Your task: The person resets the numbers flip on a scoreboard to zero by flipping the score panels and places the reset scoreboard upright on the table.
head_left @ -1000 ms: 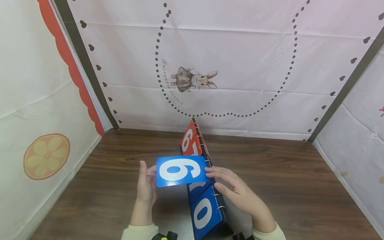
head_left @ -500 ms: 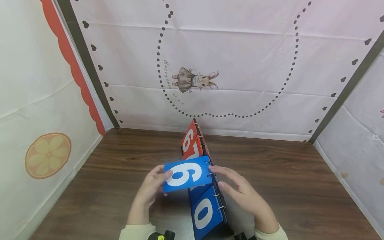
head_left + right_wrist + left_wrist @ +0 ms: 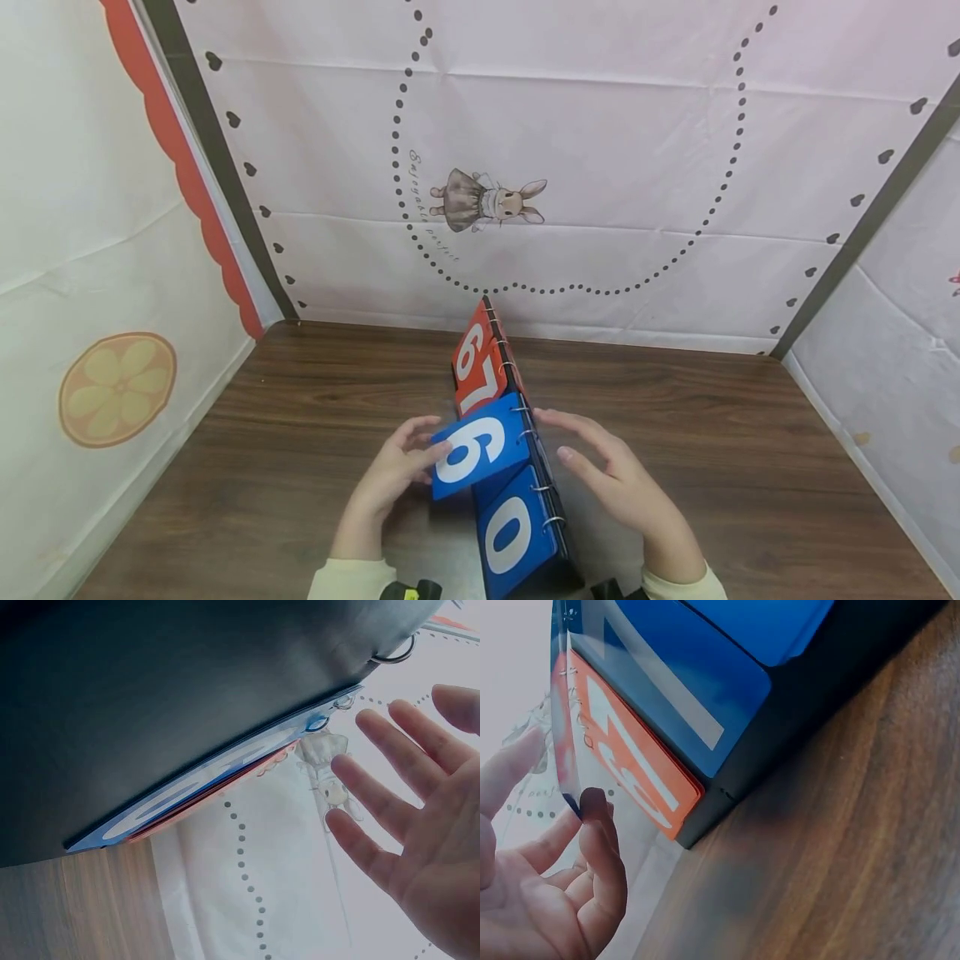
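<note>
A tabletop flip scoreboard (image 3: 480, 379) stands lengthwise on the table, with red number cards at the far end and blue ones nearer. My left hand (image 3: 390, 471) holds the outer edge of a blue card with a white 6 (image 3: 480, 446), its thumb over the front. The card tilts out from the stand, still on its rings, and covers part of the cards below it. In the left wrist view a blue 7 card (image 3: 679, 682) shows beneath. My right hand (image 3: 618, 471) is beside the ringed top edge, fingers spread, holding nothing.
A blue 0 card (image 3: 510, 529) hangs at the near end of the stand. The brown wood-grain table (image 3: 712, 433) extends on both sides. A white printed cloth (image 3: 600, 167) hangs behind, with more cloth at left and right.
My left hand has taken the 6 card by its outer edge and swung it down and toward the stand. My right hand has drawn slightly away from the rings.
</note>
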Demonstrator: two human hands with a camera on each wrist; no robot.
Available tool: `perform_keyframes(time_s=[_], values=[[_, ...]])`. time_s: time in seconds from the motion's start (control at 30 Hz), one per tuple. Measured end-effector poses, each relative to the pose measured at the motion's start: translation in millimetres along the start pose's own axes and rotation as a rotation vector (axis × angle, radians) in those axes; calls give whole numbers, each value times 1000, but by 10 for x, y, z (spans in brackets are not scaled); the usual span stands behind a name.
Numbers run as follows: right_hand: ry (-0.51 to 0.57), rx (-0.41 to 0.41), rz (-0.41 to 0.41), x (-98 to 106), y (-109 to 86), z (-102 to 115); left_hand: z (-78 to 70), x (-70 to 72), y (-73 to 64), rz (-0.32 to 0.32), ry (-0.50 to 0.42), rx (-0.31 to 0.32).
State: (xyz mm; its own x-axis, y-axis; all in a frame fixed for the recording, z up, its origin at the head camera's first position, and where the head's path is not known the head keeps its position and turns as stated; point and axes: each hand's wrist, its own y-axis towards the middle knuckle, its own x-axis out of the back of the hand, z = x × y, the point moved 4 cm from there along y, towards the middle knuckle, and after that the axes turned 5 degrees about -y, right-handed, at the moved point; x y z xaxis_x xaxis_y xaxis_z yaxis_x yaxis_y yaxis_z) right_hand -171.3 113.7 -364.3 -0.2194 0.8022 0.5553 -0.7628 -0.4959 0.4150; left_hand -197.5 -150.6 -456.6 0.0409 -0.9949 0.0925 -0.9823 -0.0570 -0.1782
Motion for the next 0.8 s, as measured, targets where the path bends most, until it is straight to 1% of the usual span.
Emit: perform_keyframes(time_s=[0.27, 0.63, 0.8], values=[[-20, -43, 0, 9, 2, -23, -1, -27, -5, 33, 72, -10], [-42, -84, -1, 35, 17, -69, 10, -68, -13, 76, 119, -22], [-47, -102, 4, 34, 14, -91, 43, -96, -5, 99, 141, -20]])
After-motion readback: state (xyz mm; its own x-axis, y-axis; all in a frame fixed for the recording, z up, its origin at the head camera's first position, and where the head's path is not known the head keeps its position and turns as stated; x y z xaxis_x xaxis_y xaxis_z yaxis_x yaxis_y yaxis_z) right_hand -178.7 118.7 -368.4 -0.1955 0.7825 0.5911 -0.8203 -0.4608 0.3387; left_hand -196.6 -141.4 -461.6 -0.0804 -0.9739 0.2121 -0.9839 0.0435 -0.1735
